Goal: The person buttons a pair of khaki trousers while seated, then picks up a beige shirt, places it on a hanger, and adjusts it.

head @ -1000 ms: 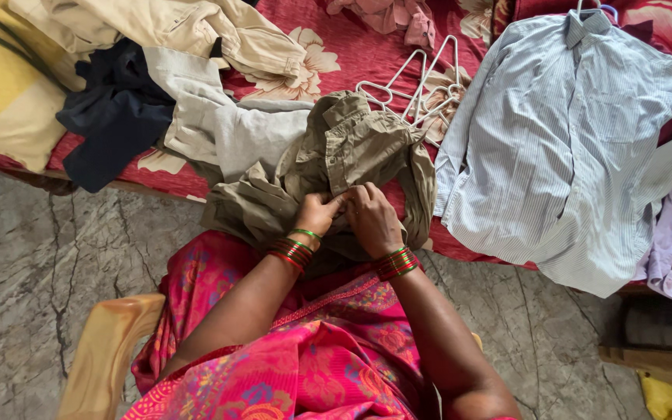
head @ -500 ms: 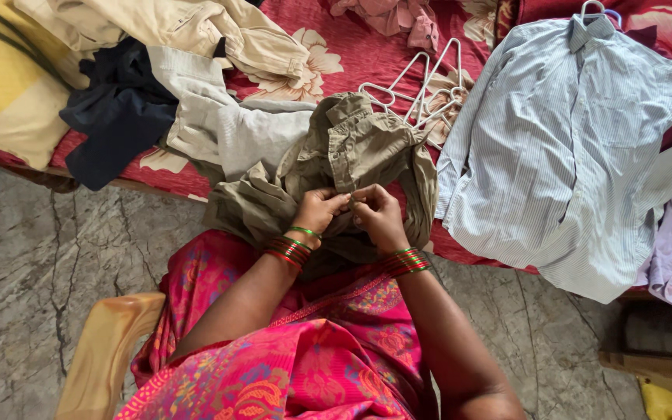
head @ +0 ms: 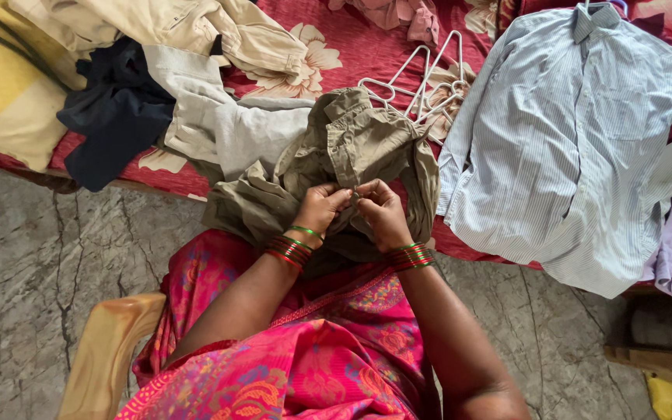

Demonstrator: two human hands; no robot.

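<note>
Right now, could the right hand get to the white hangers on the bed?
Probably yes. The right hand is pinching the olive shirt together with the left hand, so it would have to let go first. The white hangers lie uncovered just beyond the shirt, with nothing on top.

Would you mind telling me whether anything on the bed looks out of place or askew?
Nothing looks damaged. The white hangers lie in a loose tangle on the red floral bedspread, and several garments are crumpled in heaps, unlike the striped shirt laid flat. Both hands pinch the olive shirt.
</note>
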